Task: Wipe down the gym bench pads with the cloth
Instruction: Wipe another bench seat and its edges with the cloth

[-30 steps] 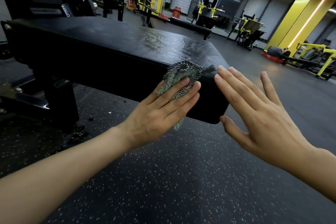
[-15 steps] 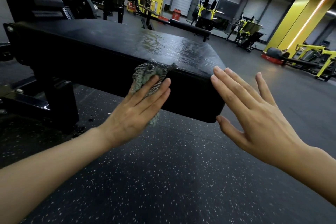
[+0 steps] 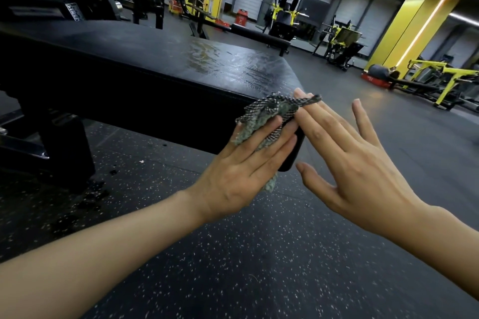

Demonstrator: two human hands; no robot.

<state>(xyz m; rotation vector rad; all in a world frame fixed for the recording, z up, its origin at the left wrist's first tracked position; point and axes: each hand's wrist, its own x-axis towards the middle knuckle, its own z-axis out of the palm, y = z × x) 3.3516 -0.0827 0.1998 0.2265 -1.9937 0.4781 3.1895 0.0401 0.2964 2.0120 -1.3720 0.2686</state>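
Half a second earlier the cloth (image 3: 264, 114) lay partway along the long side face of the bench pad (image 3: 155, 67). It had since slid to the pad's rounded end corner and met the right hand (image 3: 363, 163), which had kept its place there. The left hand (image 3: 241, 176) pressed the cloth flat against the side face with straight fingers held close together, not curled round it. The right hand was spread, fingers straight, with the first two fingertips touching the cloth's upper tip at the top edge. Past the corner, open floor (image 3: 259, 267) ran to the right and toward the camera. The black frame (image 3: 64, 147) stood under the pad, well to the left. The cloth was a crumpled grey-green weave with a dark check. The pad was matte black, its top streaked with wet sheen near the end. The floor was dark speckled rubber.
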